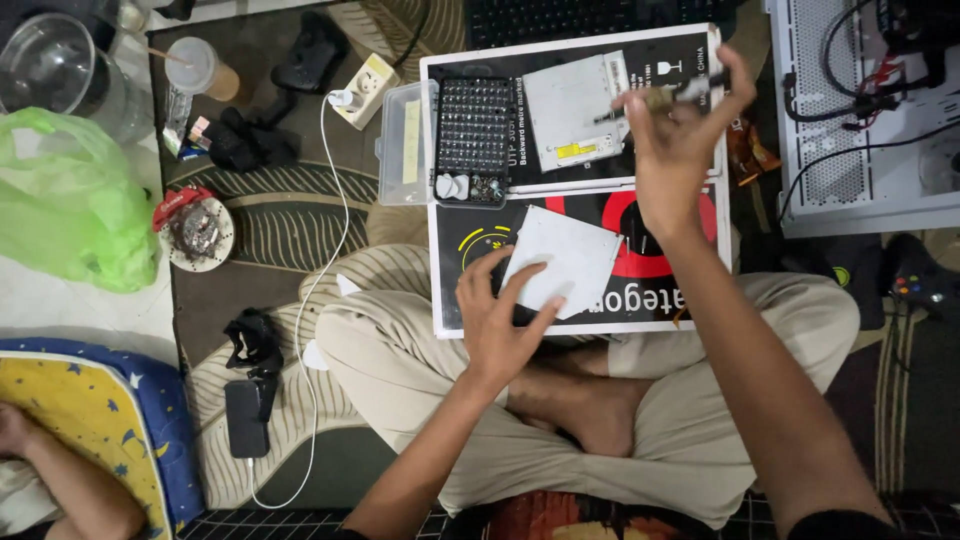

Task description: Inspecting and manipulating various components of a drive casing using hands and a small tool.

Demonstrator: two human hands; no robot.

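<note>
I sit cross-legged with a black printed box (pixel 690 70) across my lap as a work surface. My left hand (pixel 500 315) presses flat on a light grey metal plate (pixel 570 255) lying on the box. My right hand (pixel 680 140) is raised over the box, pinching a slim screwdriver (pixel 672 95) between the fingers. Behind it lies a silver drive-like metal unit (pixel 575 110) with a yellow sticker. Left of that stands an open case of screwdriver bits (pixel 472 140), its clear lid (pixel 405 145) folded to the left.
A white perforated computer case (pixel 850 170) with cables stands at right. A keyboard (pixel 560 18) lies beyond the box. At left are a green plastic bag (pixel 70 200), a cup (pixel 200 70), a power strip (pixel 365 88), a phone (pixel 246 418) on a white cable, and another person's arm (pixel 70 490).
</note>
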